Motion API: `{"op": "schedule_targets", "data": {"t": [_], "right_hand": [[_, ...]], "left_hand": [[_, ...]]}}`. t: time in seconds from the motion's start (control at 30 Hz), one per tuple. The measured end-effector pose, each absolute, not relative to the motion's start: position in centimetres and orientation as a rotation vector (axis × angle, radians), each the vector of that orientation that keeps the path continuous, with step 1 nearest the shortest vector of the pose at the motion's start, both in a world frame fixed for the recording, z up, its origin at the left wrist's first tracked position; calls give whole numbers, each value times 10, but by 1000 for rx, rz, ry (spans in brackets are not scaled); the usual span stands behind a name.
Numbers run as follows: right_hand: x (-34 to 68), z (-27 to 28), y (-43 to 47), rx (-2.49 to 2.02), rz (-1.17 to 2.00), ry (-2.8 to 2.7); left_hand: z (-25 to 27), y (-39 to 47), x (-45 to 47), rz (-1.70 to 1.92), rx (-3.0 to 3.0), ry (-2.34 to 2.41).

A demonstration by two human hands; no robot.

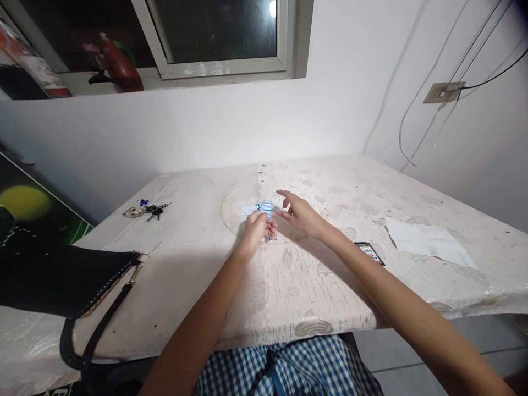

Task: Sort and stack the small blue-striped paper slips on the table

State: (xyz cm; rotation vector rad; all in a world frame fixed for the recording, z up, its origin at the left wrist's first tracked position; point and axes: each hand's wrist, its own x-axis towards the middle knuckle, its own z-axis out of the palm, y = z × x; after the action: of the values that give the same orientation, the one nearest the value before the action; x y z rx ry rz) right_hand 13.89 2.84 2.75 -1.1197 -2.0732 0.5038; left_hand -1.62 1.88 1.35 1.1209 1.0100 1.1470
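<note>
Over the middle of the table, my left hand (256, 231) has its fingers curled round a small blue-and-white printed piece (267, 207). It looks like thin card or a packet, but its exact kind is too small to tell. One pale flap of it sticks out to the left, and a blue bit shows below the fingers. My right hand (303, 214) hovers just to the right, fingers apart and index finger stretched out, with nothing in it.
Keys (154, 211) lie at the left on the patterned tablecloth (289, 286). A black bag (70, 278) with a strap rests at the left edge. A dark printed card (370, 253) and a white cloth or paper (429, 241) lie at right. Behind is a wall with a window.
</note>
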Motion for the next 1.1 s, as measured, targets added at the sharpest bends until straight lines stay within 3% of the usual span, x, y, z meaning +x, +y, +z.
{"op": "schedule_targets", "data": {"t": [0.2, 0.33, 0.77, 1.1], "right_hand": [[126, 17, 22, -967, 440, -2557], [118, 11, 19, -984, 302, -2626], [125, 22, 12, -993, 259, -2659], [129, 29, 12, -1226, 138, -2484]], "left_hand": [[24, 30, -33, 1657, 638, 979], [21, 31, -32, 1661, 577, 994], [18, 29, -26, 1633, 646, 1034], [16, 31, -25, 1647, 659, 1017]]}}
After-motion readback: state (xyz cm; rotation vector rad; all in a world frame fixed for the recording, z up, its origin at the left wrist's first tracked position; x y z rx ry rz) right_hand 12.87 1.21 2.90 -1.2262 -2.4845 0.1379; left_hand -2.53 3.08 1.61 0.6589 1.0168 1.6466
